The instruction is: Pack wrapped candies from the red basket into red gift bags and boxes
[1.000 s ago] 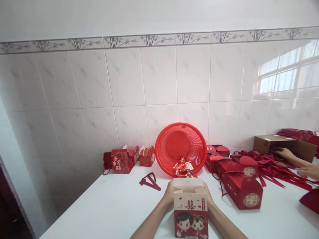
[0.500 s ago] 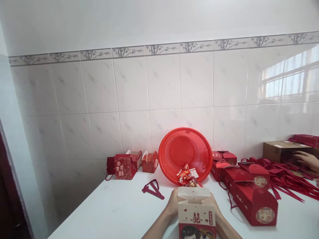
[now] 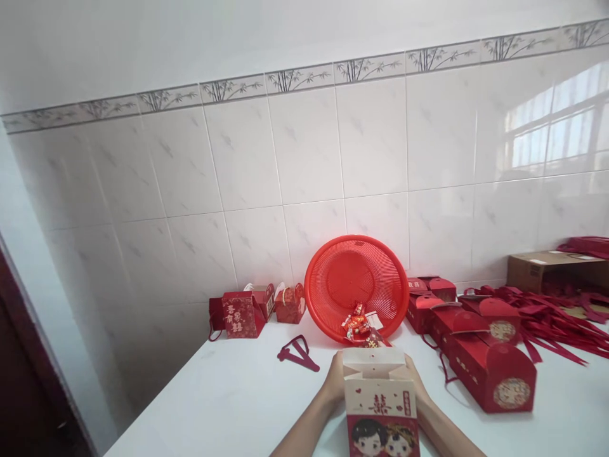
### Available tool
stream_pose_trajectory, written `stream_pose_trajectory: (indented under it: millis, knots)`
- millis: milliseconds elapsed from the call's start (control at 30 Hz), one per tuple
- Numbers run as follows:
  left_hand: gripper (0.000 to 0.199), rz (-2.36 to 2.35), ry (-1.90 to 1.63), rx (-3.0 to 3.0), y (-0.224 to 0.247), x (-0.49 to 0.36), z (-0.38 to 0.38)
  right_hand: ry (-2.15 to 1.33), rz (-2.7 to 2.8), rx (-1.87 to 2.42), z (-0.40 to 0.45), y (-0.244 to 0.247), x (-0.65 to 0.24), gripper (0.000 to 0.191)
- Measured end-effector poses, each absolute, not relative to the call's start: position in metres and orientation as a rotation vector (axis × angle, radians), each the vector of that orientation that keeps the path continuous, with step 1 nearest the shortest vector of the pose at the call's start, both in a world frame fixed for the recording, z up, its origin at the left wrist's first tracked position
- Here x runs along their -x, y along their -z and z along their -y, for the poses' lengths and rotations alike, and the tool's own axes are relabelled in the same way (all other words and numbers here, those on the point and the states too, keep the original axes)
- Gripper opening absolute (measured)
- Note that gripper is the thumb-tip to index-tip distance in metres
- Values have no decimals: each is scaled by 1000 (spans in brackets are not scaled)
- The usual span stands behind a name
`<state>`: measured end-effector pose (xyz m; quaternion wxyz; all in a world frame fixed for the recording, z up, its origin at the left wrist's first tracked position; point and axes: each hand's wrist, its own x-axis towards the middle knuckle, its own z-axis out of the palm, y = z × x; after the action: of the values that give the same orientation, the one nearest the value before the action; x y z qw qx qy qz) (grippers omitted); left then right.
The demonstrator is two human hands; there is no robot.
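Note:
A paper gift box (image 3: 380, 406), cream above and red below with two cartoon faces, stands upright at the bottom centre with its top flaps raised. My left hand (image 3: 337, 376) grips its left side, the fingers hidden behind the box. On the opposite side my right hand (image 3: 413, 374) holds it in the same way, fingers also out of sight. Just beyond the box, a red plastic basket (image 3: 318, 311) leans against the wall, with wrapped candies (image 3: 358, 322) in its lower part. A dark red ribbon (image 3: 299, 354) lies left of my hands.
Several red gift boxes (image 3: 492, 374) stand on the right of the white table (image 3: 200, 406). Smaller red boxes (image 3: 242, 315) sit at the back left. Behind the right-hand boxes lie a heap of red ribbons (image 3: 547, 324) and a cardboard box (image 3: 523, 273).
My view has tilted and shifted slightly, showing more of the held box's front. Another person's hand at the far right by the cardboard box has gone out of view. Both my hands keep their hold.

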<state>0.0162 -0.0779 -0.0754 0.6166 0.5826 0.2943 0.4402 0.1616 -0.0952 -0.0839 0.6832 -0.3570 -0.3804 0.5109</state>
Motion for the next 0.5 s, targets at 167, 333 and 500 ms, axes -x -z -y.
stream_pose_trajectory:
  millis: [167,333,500]
  knots:
    - [45,-687,-1014,-1333,78,-15,76,-1191,792,817,96,81,-161,20]
    - [28,-771,-998,-1261,79,-13,76,-1205,761,835,97,78,-161,25]
    - [23,-766,-981,-1242,74,-13,78,-1202,762,849,98,77,-161,28]
